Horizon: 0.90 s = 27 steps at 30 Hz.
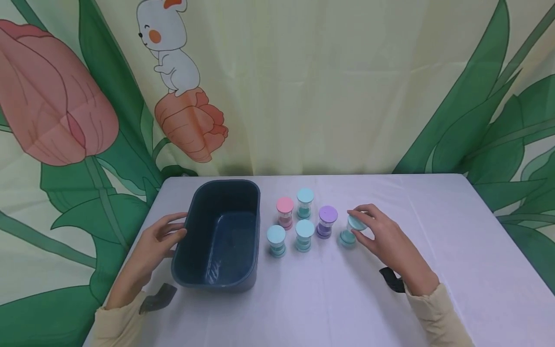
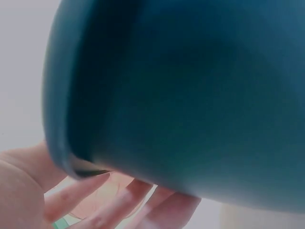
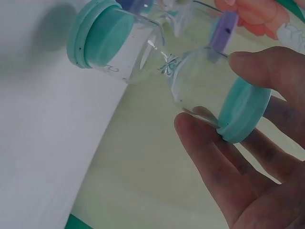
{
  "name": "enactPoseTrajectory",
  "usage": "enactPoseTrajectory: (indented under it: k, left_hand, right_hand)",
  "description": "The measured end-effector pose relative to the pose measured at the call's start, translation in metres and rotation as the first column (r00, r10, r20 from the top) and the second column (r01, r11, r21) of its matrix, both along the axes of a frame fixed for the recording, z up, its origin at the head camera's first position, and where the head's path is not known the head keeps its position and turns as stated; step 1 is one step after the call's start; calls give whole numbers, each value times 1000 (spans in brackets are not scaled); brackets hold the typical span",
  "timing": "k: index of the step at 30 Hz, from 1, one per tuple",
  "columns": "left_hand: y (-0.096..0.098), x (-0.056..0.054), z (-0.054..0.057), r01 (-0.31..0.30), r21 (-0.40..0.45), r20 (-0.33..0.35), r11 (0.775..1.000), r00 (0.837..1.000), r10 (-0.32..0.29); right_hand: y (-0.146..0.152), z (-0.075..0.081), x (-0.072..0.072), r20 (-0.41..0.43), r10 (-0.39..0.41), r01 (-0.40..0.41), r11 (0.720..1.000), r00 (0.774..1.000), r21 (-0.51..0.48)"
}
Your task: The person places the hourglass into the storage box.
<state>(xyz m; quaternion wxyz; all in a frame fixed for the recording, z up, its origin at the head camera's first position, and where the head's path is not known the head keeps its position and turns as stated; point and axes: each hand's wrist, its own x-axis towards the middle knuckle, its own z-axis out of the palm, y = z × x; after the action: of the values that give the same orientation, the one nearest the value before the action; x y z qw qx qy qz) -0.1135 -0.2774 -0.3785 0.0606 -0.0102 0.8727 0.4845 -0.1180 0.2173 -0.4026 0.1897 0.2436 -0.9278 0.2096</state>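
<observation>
My right hand [image 1: 386,241] pinches a teal-capped sand timer [image 1: 348,238] by its upper end, thumb on one side and fingers on the other. In the right wrist view, the clear glass body [image 3: 198,83] shows between its teal caps; whether its base touches the table I cannot tell. My left hand [image 1: 151,248] is at the left side of a dark blue bin [image 1: 256,250], its fingers extended by the outer wall. To the bin's right stand a pink sand timer [image 1: 285,212], a purple sand timer [image 1: 326,221] and three other teal sand timers [image 1: 304,235].
A white cloth covers the table [image 1: 433,212]. Behind it hangs a curtain [image 1: 321,86] printed with leaves, a tulip and a rabbit. Dark straps [image 1: 392,279] show near both wrists. The standing timers are grouped close together between the bin and my right hand.
</observation>
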Motion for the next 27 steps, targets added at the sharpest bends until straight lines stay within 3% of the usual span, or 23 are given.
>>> enactPoseTrajectory:
  k: [27]
  left_hand:
    - [-2, 1, -4, -9, 13, -6, 1000, 1000, 9]
  right_hand:
    - [-15, 51, 4, -77, 43, -45, 999, 996, -25]
